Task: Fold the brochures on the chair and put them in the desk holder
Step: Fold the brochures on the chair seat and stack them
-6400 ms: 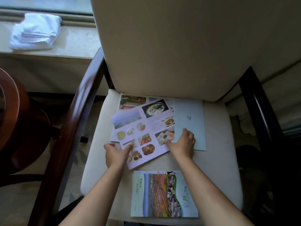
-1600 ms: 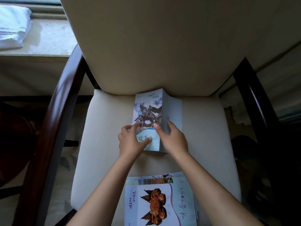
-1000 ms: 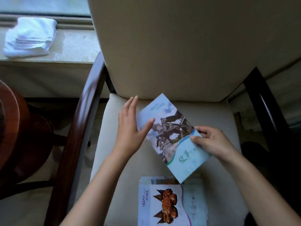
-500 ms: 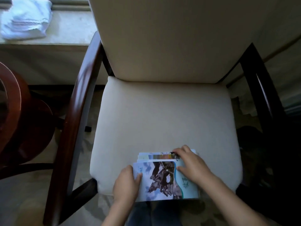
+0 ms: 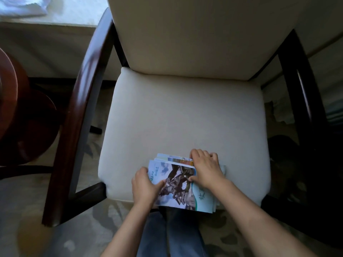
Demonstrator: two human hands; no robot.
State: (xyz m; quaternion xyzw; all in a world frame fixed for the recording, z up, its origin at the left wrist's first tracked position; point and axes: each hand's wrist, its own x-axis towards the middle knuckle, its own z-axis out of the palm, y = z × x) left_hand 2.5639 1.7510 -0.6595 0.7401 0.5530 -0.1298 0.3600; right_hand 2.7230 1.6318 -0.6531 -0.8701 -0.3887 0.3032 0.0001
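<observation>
A stack of folded brochures point(image 5: 178, 190) lies at the front edge of the cream chair seat point(image 5: 181, 117). The top one shows a dark horse-and-rider statue on a pale blue cover. My left hand point(image 5: 146, 188) grips the stack's left end, thumb on top. My right hand point(image 5: 206, 169) rests over the stack's right and far edge, fingers curled around it. Both hands hold the stack together. The desk holder is not in view.
The chair has dark wooden armrests, the left one point(image 5: 81, 101) and the right one point(image 5: 300, 93), and a tall cream backrest point(image 5: 200, 34). A round dark wood table point(image 5: 13, 101) stands at the left. A white folded cloth point(image 5: 22, 6) lies on the sill.
The last brochure on the seat got folded, carried toward me and laid on the front stack. Both hands have now closed around the stack's ends.
</observation>
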